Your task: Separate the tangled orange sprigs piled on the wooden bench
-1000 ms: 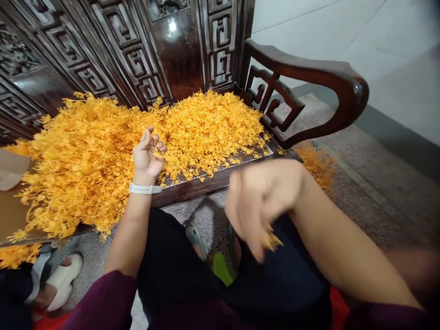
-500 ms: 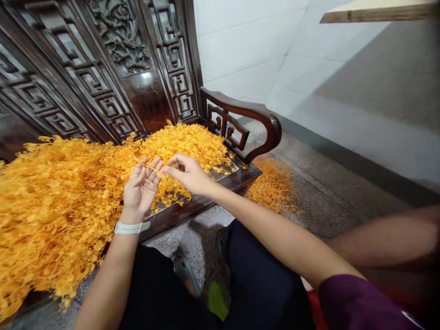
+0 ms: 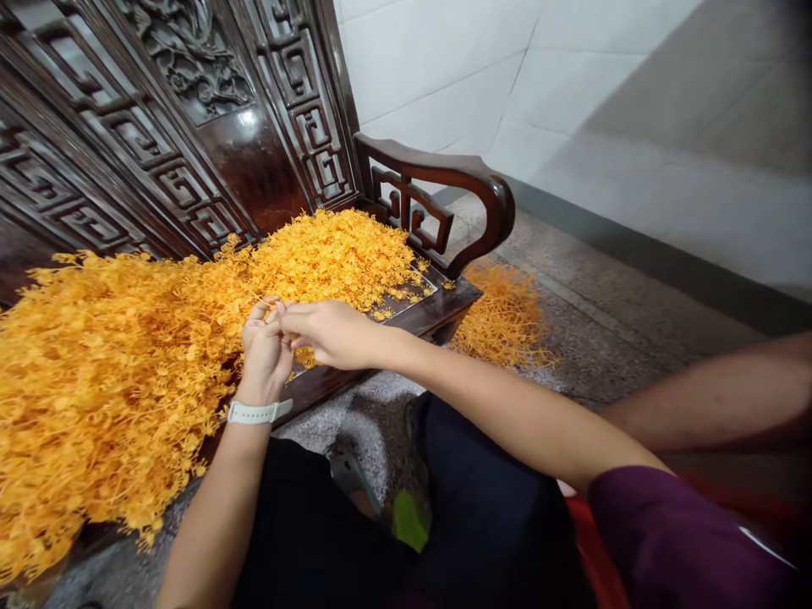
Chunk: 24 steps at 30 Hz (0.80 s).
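Observation:
My left hand (image 3: 261,342), with a pale watch band on its wrist, is closed with its fingers curled around a thin orange artificial flower stem (image 3: 261,299). My right hand (image 3: 333,332) meets it from the right, its fingers pinched together on the same stem against the left fingertips. Most of the stem is hidden by the fingers. Just behind both hands, a heap of small loose orange plastic flower pieces (image 3: 342,254) lies on the bench seat. Left of the hands spreads a big bushy pile of orange artificial flower sprays (image 3: 114,389).
The dark carved wooden bench (image 3: 266,182) has a curved armrest (image 3: 469,182) at right. Bare orange stems (image 3: 504,321) lie on the floor beyond its end. Another person's bare limb (image 3: 716,393) comes in at right. Something bright green (image 3: 409,520) shows between my legs.
My right hand has moved left and down until it overlaps my left hand. The left fingers, spread before, have curled in. The view has tilted slightly downward.

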{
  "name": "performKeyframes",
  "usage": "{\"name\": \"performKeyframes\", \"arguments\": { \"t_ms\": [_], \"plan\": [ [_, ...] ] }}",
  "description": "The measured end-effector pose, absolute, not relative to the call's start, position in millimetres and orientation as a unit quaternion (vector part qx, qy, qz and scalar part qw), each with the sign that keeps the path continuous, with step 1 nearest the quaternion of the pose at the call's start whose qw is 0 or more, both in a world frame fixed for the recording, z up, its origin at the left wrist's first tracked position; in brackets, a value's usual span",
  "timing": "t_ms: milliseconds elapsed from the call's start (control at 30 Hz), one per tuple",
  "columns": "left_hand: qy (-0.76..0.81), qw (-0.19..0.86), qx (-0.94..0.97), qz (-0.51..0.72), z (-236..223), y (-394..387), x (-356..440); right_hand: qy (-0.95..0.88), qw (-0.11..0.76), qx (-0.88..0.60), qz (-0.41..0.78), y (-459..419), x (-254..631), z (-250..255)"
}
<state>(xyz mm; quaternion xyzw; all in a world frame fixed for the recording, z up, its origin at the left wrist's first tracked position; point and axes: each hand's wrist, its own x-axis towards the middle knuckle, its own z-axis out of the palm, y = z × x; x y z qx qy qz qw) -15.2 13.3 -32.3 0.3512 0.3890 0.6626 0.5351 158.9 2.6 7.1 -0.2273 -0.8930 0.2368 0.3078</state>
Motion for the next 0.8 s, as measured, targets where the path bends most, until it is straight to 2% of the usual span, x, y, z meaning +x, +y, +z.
{"name": "performKeyframes", "arguments": {
  "t_ms": [100, 200, 300, 367, 433, 533, 600, 633, 667, 700, 767, 800],
  "plan": [
    [0.390, 0.521, 0.347, 0.675, -29.8, 5.8, -7.1, -0.909, 0.284, -0.224, 0.206, -4.9, 161.1, 17.1],
    [0.375, 0.514, 0.352, 0.686, -26.7, -0.5, -2.6, -0.903, 0.301, -0.206, 0.226, -4.3, 163.9, 23.0],
    [0.372, 0.513, 0.347, 0.691, -26.0, 5.0, -10.6, -0.879, 0.321, -0.181, 0.302, -13.1, 159.8, 28.4],
    [0.384, 0.516, 0.317, 0.696, -25.7, 16.9, -25.2, -0.861, 0.303, -0.101, 0.396, -31.3, 152.2, 34.9],
    [0.398, 0.514, 0.283, 0.705, -24.2, 30.6, -43.9, -0.834, 0.240, 0.039, 0.495, -54.7, 143.9, 44.0],
    [0.401, 0.499, 0.273, 0.718, -20.3, 41.1, -66.0, -0.761, 0.068, 0.267, 0.587, -78.3, 139.8, 57.2],
    [0.398, 0.501, 0.283, 0.715, -18.7, 38.4, -70.8, -0.696, -0.066, 0.355, 0.620, -75.8, 145.4, 61.2],
    [0.399, 0.509, 0.287, 0.707, -18.6, 35.4, -70.4, -0.668, -0.096, 0.359, 0.645, -68.6, 149.8, 61.0],
    [0.401, 0.519, 0.288, 0.698, -19.0, 32.3, -69.0, -0.642, -0.071, 0.331, 0.688, -58.3, 154.4, 59.1],
    [0.403, 0.528, 0.286, 0.691, -19.8, 29.5, -67.1, -0.609, 0.015, 0.274, 0.744, -45.5, 158.4, 55.6],
    [0.405, 0.537, 0.282, 0.684, -22.0, 26.8, -64.1, -0.467, 0.305, 0.078, 0.827, -17.0, 163.2, 44.1],
    [0.407, 0.536, 0.279, 0.685, -23.0, 26.8, -63.6, -0.363, 0.435, -0.044, 0.823, -3.8, 163.6, 36.6]
  ]
}}
